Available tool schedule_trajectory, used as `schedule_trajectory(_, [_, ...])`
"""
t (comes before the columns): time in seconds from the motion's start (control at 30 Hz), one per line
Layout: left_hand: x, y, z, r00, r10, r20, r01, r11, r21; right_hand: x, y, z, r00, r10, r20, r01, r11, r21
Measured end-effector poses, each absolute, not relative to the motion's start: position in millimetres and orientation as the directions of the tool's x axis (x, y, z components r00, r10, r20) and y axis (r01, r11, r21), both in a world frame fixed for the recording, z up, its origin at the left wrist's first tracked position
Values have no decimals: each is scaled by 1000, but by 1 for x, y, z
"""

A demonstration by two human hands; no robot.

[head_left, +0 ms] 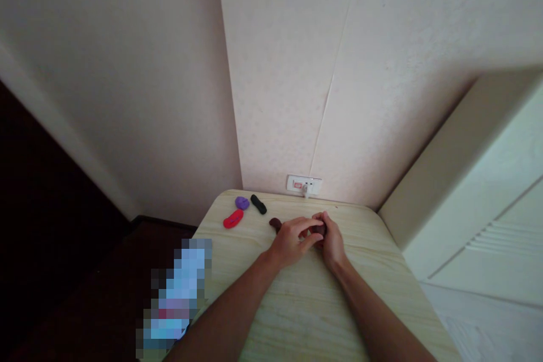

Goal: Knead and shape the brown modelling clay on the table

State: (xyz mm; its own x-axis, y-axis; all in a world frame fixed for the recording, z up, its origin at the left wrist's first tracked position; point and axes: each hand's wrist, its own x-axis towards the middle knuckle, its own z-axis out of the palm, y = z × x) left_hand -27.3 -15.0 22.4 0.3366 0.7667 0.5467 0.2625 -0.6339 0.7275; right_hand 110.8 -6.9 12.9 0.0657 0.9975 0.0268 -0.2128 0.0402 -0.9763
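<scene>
One brown lump (320,229) is held near the table's (297,305) far edge
Pinched by the left hand (292,240), cupped by the right hand (334,242); one red piece (233,219), one purple piece (242,203), one black piece (258,204) set near far-left corner.

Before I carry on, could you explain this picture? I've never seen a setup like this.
There's no machine here: these are a person's bare left hand and right hand. The one picture comes from a camera on their head, looking forward and down. On the table lie purple, red and black lumps, plus a brown piece partly hidden by the left hand. A dark brown lump is held between both hands. The pixelated patch at lower left can't be made out.
</scene>
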Motion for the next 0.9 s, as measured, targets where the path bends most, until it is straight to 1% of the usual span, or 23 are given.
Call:
schedule_trajectory(0.27, [-20,-17,19,260,826,501,166,-549,819,118,-8,16,4,994,109,-117,108,-987])
schedule_trajectory(0.47, [-21,-14,15,244,902,356,44,-377,925,120,-5,14,44,993,114,-64,116,-991])
schedule_trajectory(0.6, [-22,-13,19,271,902,336,-90,-324,942,117,-6,14,62,996,69,-96,74,-993])
schedule_trajectory(0.7, [-22,-13,22,297,909,291,-199,-239,950,115,-8,15,54,998,26,-135,33,-990])
schedule_trajectory(0.8, [-21,-12,22,293,928,229,-231,-163,959,114,-9,14,47,999,9,-164,17,-986])
schedule_trajectory(0.9, [-19,-11,22,282,936,213,-231,-149,961,114,-9,12,49,999,10,-181,19,-983])
